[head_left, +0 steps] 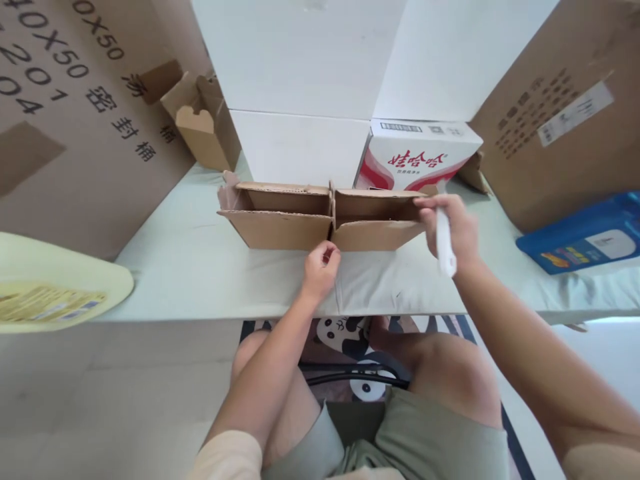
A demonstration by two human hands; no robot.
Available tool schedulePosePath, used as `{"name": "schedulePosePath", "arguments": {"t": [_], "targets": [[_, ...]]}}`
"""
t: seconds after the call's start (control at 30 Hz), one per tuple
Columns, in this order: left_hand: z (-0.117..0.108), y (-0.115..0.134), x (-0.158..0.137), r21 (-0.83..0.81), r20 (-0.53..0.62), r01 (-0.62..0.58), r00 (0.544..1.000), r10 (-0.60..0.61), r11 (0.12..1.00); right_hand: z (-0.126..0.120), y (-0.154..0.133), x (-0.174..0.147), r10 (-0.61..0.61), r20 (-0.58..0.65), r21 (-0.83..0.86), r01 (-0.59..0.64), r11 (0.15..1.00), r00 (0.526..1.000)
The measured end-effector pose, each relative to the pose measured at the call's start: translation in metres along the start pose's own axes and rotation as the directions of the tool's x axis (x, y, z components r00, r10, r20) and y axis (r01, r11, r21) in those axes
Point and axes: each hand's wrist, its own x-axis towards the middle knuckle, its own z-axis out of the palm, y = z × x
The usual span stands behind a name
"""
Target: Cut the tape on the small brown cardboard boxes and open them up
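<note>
Two narrow open-topped compartments of brown cardboard box (pixel 287 230) stand side by side on the cloth-covered table, with upright flaps meeting in the middle. My left hand (pixel 320 270) is at the front of that middle seam, its fingers curled together in a pinch; what they hold, if anything, is hidden. By the right end of the cardboard, my right hand (pixel 454 227) is closed around a white-handled tool (pixel 444 243). Its handle points down toward me, and its far end is blurred. The fingertips of this hand reach the box's right edge.
Behind stands a white and red carton (pixel 417 157). A small open cardboard box (pixel 207 130) is at the back left. Large cartons (pixel 75 133) flank both sides. A yellow bottle (pixel 60 283) lies left, a blue package (pixel 583 233) right. The table's front edge (pixel 400 314) is above my knees.
</note>
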Motion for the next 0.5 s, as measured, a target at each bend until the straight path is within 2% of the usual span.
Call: {"name": "schedulePosePath", "arguments": {"t": [0.1,0.17,0.3,0.4,0.5], "targets": [[0.01,-0.004,0.001,0.058,0.012,-0.016,1.0,0.016,0.998,0.013,0.005,0.009,-0.151,0.225,0.004,0.154,0.988,0.963],[0.015,-0.007,0.002,0.078,-0.004,-0.039,0.999,0.04,0.996,0.014,0.008,0.006,-0.185,0.285,-0.004,0.194,0.981,0.941],[0.022,-0.01,0.008,0.049,-0.072,0.007,0.997,-0.004,0.999,0.011,0.013,-0.01,-0.212,0.24,0.003,0.217,0.976,0.947],[0.025,-0.013,0.014,0.034,-0.129,0.061,0.99,-0.056,0.998,0.014,0.018,-0.021,-0.179,0.22,0.04,0.175,0.984,0.959],[0.026,-0.015,0.019,0.046,-0.178,0.048,0.983,-0.039,0.998,0.02,0.019,-0.029,-0.137,0.193,0.015,0.136,0.991,0.972]]}}
